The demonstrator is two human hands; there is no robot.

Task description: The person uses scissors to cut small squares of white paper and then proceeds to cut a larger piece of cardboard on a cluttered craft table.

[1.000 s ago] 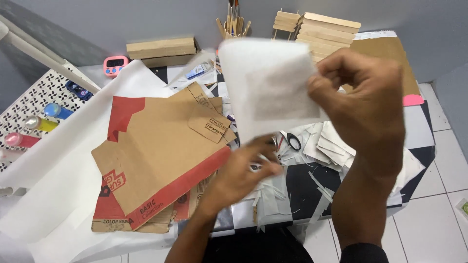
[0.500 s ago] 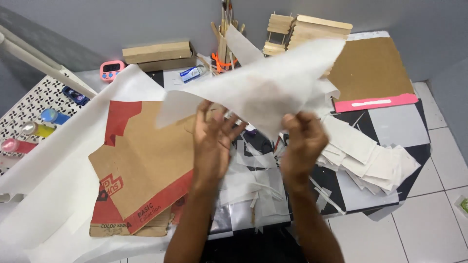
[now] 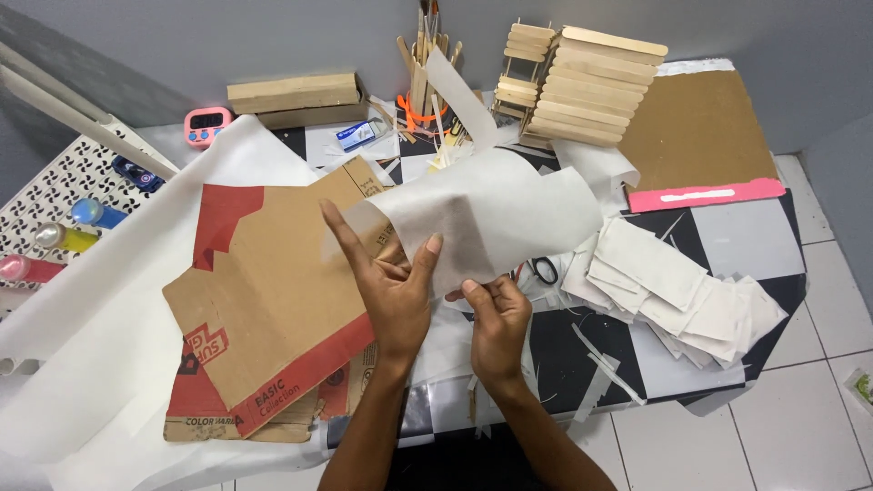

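Far left: we see paint bottles, blue, yellow and pink, lying on a perforated white panel, with a pink digital timer further back.
White sheet: a large white sheet drapes over the left part of the table and hangs off its near edge.
Cardboard: a flattened brown cardboard box with red printed patches lies on that sheet, just left of our hands.
Left hand: our left hand is spread, fingers fanned upward, its palm and fingers against the lower left part of the white paper sheet.
Paper: the white paper sheet is held up above the middle of the table, curving, with a narrow strip of it rising toward the back.
Right hand: our right hand sits just beside the left one and pinches the lower edge of the paper between thumb and fingers.
Scissors: black-handled scissors lie partly hidden under the paper.
Back: a wooden-stick structure stands near the wall, with a brown board edged in pink to its right.
Right: a heap of cut white paper pieces lies on the black-and-white table surface, with thin paper strips near its front.
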